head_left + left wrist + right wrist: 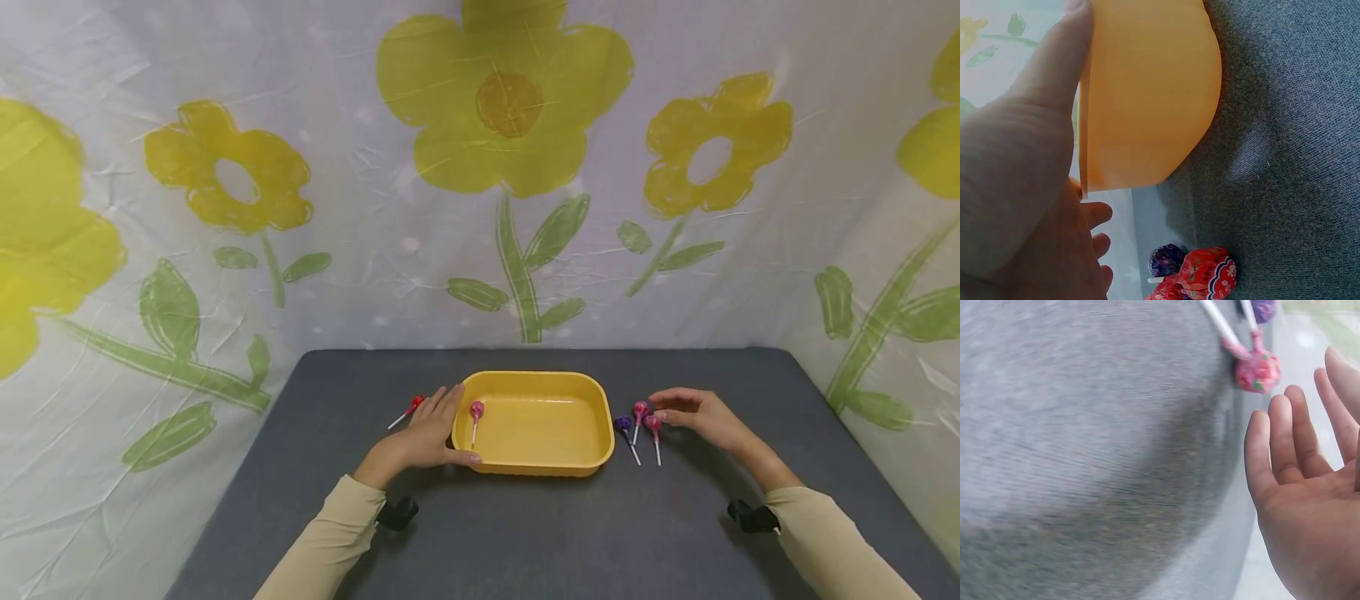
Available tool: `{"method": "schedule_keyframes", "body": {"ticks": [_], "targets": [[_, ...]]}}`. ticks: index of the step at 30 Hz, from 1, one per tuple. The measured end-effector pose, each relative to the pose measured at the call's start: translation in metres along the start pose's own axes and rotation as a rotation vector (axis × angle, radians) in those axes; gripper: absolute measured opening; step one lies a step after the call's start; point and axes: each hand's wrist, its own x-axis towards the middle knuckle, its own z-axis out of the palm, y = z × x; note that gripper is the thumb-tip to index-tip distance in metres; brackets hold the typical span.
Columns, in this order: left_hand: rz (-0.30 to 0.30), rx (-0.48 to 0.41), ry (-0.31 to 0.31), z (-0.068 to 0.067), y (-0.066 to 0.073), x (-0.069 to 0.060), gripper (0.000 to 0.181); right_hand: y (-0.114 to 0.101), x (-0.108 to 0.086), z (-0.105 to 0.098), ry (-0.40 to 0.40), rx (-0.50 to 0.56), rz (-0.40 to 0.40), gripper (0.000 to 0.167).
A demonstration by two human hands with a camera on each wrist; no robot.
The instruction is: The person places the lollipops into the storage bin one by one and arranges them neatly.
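My left hand (429, 435) (1029, 162) lies along the left end of a yellow tray (551, 421) (1147, 94), its fingers mostly straight and its thumb at the near left corner. Inside the tray, at the left, is a pink lollipop (477, 410). To the tray's right lie a purple lollipop (623, 423) and two pinkish ones, one farther back (640, 407) and one nearer (653, 422) (1258, 372). My right hand (697, 415) (1316, 506) hovers just right of them, fingers apart and holding nothing.
Left of the tray, beside my left fingers, is a red lollipop (417, 402) (1208, 273), with a dark purple one (1166, 260) by it in the left wrist view. A dark grey cloth (555, 542) covers the table; a flowered curtain (352, 250) hangs behind.
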Motion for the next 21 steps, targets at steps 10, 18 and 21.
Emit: {"method": "schedule_keyframes", "body": {"ticks": [10, 18, 21], "targets": [[-0.002, 0.0, -0.011, 0.001, -0.001, 0.002, 0.129, 0.022, 0.0, 0.007, 0.021, 0.005, -0.031, 0.038], [-0.004, -0.013, -0.013, 0.0, 0.0, 0.001, 0.128, 0.024, 0.002, 0.008, 0.022, 0.002, 0.013, 0.039], [-0.009, -0.011, -0.015, 0.0, 0.001, 0.0, 0.127, 0.025, 0.002, 0.009, 0.019, -0.006, 0.011, 0.038]]}}
